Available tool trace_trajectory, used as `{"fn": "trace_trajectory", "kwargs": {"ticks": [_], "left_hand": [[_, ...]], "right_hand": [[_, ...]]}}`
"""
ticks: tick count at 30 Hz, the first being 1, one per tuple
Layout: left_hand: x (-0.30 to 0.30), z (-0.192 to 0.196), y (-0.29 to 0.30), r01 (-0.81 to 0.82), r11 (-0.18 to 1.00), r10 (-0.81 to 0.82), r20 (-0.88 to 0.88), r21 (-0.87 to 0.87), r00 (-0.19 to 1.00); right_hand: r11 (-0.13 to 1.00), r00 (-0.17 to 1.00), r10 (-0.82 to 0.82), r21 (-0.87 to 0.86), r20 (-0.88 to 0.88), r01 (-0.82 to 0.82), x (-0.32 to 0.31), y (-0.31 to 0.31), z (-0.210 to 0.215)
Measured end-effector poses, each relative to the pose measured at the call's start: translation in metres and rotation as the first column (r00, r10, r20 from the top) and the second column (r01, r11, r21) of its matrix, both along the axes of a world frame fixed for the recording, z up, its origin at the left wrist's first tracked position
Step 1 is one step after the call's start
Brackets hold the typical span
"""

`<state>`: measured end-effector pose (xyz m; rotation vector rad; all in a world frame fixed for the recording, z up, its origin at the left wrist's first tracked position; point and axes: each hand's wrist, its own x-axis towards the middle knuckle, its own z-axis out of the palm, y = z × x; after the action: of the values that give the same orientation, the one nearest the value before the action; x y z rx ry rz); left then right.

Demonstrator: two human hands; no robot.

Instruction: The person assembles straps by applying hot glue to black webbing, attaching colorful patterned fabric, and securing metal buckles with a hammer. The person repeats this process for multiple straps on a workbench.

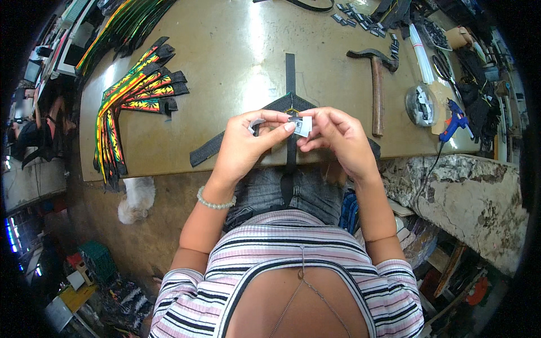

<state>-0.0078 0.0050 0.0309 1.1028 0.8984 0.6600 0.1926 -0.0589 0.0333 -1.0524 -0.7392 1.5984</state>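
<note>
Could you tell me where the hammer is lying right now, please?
In the head view, the hammer lies on the worktable to the person's right, beyond the right hand, left of the blue glue gun.

Worn brown workbench point(236, 50) with coloured straps point(135, 93), hammer point(376, 84), black webbing point(290, 73), blue glue gun point(454, 119).

I'm looking down at a craft workshop. A worn workbench point(236, 50) fills the upper frame, with a hammer point(376, 84), glue gun point(454, 119) and scissors point(442, 66) at the right, striped straps point(132, 96) stacked at the left, and buckles point(352, 16) scattered along the top.
</note>
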Motion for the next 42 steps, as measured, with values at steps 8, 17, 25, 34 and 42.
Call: {"fn": "trace_trajectory", "kwargs": {"ticks": [8,17,25,34,42], "left_hand": [[0.006,-0.005,-0.002,-0.031,0.995,0.033,-0.015,0.093,0.999],[0.006,-0.005,0.004,0.001,0.96,0.071,-0.248,0.281,0.966],[0.02,-0.022,0.029,0.108,0.743,0.278,-0.451,0.661,0.848],[0.023,-0.028,0.031,0.044,0.742,0.321,-0.411,0.67,0.853],[0.021,-0.031,0.024,0.095,0.725,0.33,-0.465,0.682,0.822]], "right_hand": [[0.999,0.985,-0.031,0.047,0.17,0.024,-0.005,-0.001,-0.005],[0.997,0.956,0.037,-0.082,0.292,-0.014,0.0,0.015,-0.002],[0.993,0.721,0.108,-0.041,0.684,-0.111,0.009,0.064,-0.012],[0.994,0.609,0.107,-0.063,0.786,-0.093,0.003,0.07,-0.017],[0.93,0.306,0.155,-0.035,0.939,-0.365,0.008,0.012,0.017]]}}
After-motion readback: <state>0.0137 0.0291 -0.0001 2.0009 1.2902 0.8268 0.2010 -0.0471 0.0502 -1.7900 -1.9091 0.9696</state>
